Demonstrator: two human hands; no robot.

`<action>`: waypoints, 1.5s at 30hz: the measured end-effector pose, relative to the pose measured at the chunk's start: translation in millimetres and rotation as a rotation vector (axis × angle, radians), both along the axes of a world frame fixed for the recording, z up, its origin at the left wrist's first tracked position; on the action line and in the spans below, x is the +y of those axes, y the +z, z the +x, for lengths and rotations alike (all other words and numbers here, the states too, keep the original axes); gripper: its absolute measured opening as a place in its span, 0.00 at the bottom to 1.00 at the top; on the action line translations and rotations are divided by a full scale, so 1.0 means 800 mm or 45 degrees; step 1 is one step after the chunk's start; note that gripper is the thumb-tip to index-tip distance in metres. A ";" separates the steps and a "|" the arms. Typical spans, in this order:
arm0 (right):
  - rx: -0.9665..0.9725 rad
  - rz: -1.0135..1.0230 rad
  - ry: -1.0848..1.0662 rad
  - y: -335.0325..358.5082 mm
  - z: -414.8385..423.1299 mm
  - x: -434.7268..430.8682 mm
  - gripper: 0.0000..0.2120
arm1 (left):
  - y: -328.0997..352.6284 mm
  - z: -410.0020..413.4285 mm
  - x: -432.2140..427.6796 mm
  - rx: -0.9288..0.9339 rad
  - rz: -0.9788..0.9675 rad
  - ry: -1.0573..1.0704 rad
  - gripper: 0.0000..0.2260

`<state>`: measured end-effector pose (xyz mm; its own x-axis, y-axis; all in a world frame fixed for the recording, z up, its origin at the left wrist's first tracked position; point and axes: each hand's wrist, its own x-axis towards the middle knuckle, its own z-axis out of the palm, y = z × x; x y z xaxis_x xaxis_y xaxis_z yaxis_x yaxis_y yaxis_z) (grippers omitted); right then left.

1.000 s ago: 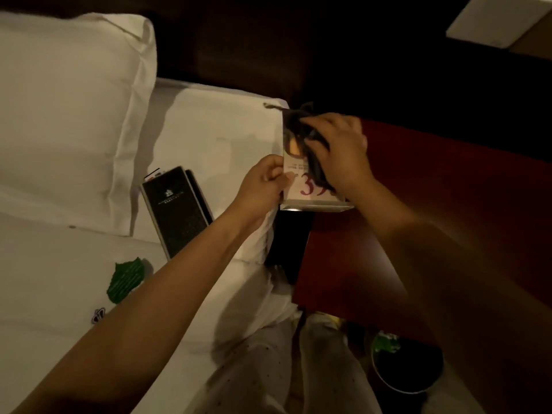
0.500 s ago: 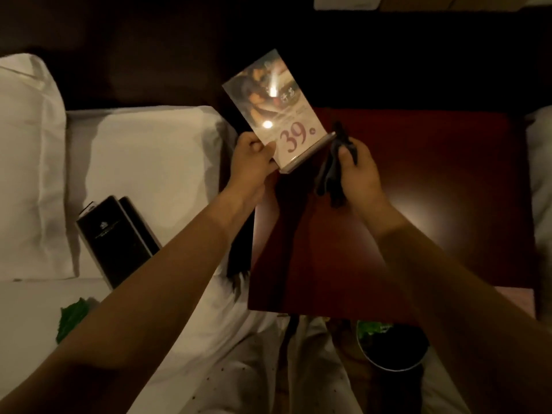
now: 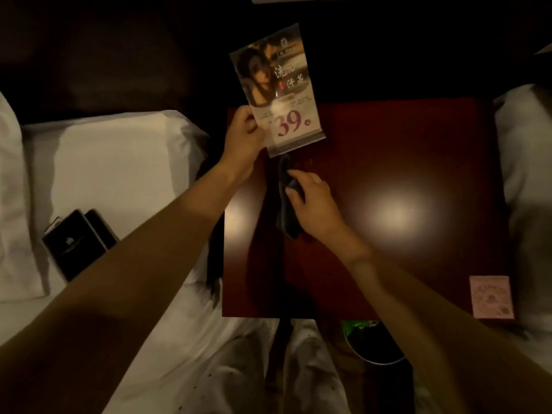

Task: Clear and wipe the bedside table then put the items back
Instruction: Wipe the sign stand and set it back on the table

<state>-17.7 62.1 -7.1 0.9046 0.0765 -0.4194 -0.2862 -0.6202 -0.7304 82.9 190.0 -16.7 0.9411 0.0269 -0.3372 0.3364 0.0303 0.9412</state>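
Note:
The dark red bedside table fills the middle right of the head view. My left hand pinches the lower left edge of an upright advert card printed with "39", held over the table's far left corner. My right hand grips a dark cloth that hangs down onto the table's left part, just below the card. A pink paper slip lies at the table's near right corner.
A white bed with pillows lies to the left, with a black booklet on it. Another white pillow sits at the right. A dark bin stands on the floor below the table's front edge, beside my legs.
The card has been lifted from the bed's edge and now stands higher over the table's far left corner. My right hand with the cloth has come off the card and dropped onto the table.

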 end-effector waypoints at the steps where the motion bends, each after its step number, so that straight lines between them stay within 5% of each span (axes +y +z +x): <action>1: 0.001 -0.083 0.041 -0.003 -0.004 -0.006 0.20 | -0.006 0.008 0.003 -0.005 0.039 -0.020 0.11; 11: 0.031 -0.609 0.600 -0.055 -0.082 -0.001 0.21 | -0.059 0.053 0.036 -0.001 0.225 -0.053 0.11; 18: -0.140 -0.765 0.489 -0.071 -0.108 0.011 0.20 | -0.080 0.075 0.046 0.006 0.238 -0.058 0.11; 26: -0.206 -0.847 0.553 -0.077 -0.110 0.002 0.21 | -0.081 0.086 0.038 0.048 0.348 -0.020 0.18; 45: -0.225 -0.749 0.584 -0.063 -0.115 -0.006 0.24 | -0.069 0.051 0.062 0.132 0.558 0.128 0.17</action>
